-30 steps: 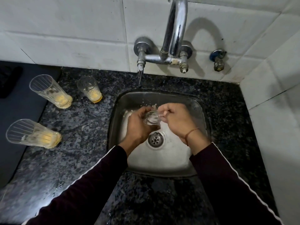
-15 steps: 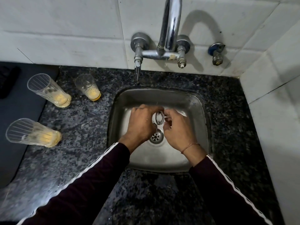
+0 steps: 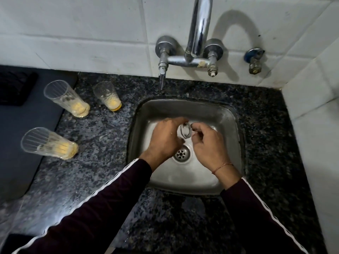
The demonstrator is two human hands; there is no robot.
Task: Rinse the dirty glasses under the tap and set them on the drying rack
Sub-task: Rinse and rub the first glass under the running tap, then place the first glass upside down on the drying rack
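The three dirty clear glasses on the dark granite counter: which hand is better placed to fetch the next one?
Probably the left hand. The dirty clear glasses stand left of the steel sink, on its side. The right hand would have to cross over, and could instead keep the small clear glass both hands hold.

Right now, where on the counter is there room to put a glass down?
The dark counter right of the sink is bare up to the tiled wall. A wide bare strip lies in front of the sink too. The left side is crowded: three dirty glasses stand there. Inside the sink, both hands hold a glass.
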